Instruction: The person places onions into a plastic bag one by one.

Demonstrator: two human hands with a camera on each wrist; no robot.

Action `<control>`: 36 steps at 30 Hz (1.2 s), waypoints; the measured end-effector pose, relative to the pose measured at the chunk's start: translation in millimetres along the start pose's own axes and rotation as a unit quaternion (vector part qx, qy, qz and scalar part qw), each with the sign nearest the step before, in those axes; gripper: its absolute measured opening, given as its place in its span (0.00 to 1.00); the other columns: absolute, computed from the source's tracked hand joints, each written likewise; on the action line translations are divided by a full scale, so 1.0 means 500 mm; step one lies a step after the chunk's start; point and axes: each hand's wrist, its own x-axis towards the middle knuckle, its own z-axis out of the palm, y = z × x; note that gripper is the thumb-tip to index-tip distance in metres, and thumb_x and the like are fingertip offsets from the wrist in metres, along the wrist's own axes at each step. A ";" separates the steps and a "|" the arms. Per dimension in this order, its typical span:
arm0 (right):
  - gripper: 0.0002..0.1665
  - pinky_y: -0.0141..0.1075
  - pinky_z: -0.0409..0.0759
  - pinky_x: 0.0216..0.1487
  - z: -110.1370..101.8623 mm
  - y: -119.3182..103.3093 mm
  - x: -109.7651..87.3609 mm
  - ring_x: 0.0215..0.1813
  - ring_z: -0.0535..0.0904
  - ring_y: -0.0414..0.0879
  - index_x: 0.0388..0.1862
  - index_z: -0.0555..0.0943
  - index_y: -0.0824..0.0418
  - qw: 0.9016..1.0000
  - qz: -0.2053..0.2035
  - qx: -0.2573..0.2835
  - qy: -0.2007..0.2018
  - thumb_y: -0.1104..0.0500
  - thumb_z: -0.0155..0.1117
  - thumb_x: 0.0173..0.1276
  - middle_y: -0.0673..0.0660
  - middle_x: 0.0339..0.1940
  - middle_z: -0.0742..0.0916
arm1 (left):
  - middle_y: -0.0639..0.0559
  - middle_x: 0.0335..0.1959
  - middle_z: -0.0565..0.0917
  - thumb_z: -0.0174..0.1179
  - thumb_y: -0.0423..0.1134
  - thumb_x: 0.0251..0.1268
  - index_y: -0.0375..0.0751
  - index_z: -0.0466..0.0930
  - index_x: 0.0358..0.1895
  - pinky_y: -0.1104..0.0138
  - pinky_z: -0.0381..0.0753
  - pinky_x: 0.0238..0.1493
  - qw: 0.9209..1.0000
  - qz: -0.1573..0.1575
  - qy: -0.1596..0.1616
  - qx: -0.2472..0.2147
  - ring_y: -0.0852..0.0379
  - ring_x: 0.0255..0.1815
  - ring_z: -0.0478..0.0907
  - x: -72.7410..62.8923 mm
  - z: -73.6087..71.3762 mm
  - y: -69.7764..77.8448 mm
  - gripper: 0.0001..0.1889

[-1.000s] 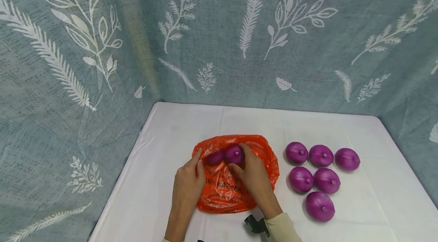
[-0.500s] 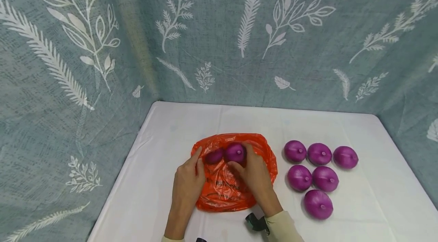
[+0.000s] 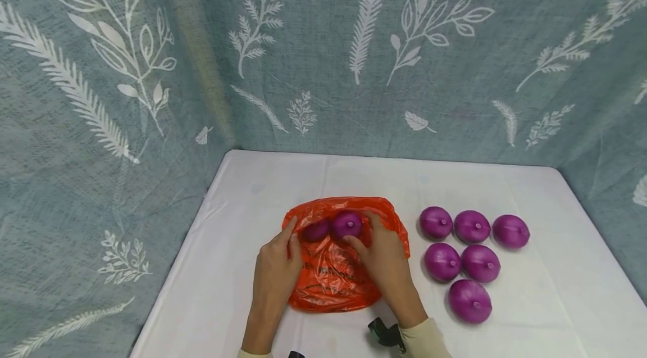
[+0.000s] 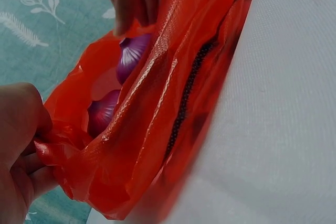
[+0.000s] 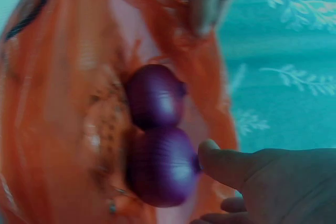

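Two purple onions (image 3: pixel 346 224) lie side by side in the mouth of an orange-red plastic bag (image 3: pixel 328 285) on the white table. At the bag's left edge, my left hand (image 3: pixel 277 265) pinches the plastic between thumb and fingers, and the left wrist view shows the film bunched in its grip. My right hand (image 3: pixel 388 259) is over the bag's right side, thumb and fingers spread apart around the right-hand onion. In the right wrist view the thumb (image 5: pixel 226 163) is right by that onion's tip, the fingers not wrapped round it.
Several more purple onions (image 3: pixel 482 263) sit in loose rows on the white table (image 3: pixel 551 290), right of the bag. A dark wrist device (image 3: pixel 386 333) shows at the right sleeve. A leaf-patterned blue-green curtain (image 3: pixel 323 54) hangs behind and at both sides.
My right hand has let go of the right-hand onion and drawn slightly back to the right; that onion stays in the bag. The left hand keeps its hold on the bag's edge.
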 end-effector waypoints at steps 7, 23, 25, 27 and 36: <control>0.32 0.50 0.88 0.47 -0.051 0.007 -0.010 0.44 0.90 0.56 0.69 0.79 0.57 0.999 -0.016 0.029 0.041 0.47 0.75 0.72 0.62 0.47 0.92 | 0.46 0.22 0.80 0.58 0.31 0.78 0.33 0.78 0.71 0.70 0.64 0.17 1.000 -0.006 -0.002 0.002 0.65 0.16 0.59 0.001 0.002 0.008 0.22; 0.31 0.51 0.83 0.58 -0.181 0.057 -0.021 0.65 0.84 0.60 0.72 0.78 0.62 0.992 0.007 0.066 0.106 0.51 0.72 0.75 0.65 0.66 0.85 | 0.34 0.38 0.89 0.58 0.32 0.78 0.33 0.78 0.71 0.70 0.66 0.18 1.000 -0.016 -0.003 -0.003 0.63 0.17 0.61 0.000 -0.001 0.010 0.22; 0.32 0.51 0.84 0.57 -0.199 0.065 -0.020 0.64 0.84 0.60 0.72 0.78 0.63 0.990 0.006 0.070 0.122 0.51 0.73 0.75 0.66 0.66 0.86 | 0.34 0.36 0.89 0.58 0.32 0.79 0.33 0.78 0.71 0.70 0.66 0.18 1.000 -0.015 -0.003 -0.002 0.63 0.17 0.61 0.000 0.000 0.010 0.22; 0.32 0.50 0.82 0.59 -0.219 0.070 -0.020 0.65 0.83 0.60 0.72 0.78 0.63 0.988 0.010 0.071 0.137 0.52 0.72 0.75 0.65 0.66 0.85 | 0.36 0.34 0.88 0.58 0.32 0.79 0.34 0.78 0.71 0.70 0.66 0.17 1.000 -0.015 -0.003 0.000 0.63 0.17 0.61 0.000 0.001 0.009 0.22; 0.37 0.41 0.75 0.68 -0.321 0.113 -0.029 0.72 0.77 0.55 0.78 0.73 0.57 0.973 0.060 0.064 0.214 0.48 0.71 0.75 0.56 0.75 0.79 | 0.32 0.44 0.90 0.58 0.32 0.78 0.33 0.79 0.71 0.70 0.68 0.19 1.000 -0.013 -0.001 0.001 0.62 0.17 0.63 0.003 0.002 0.010 0.21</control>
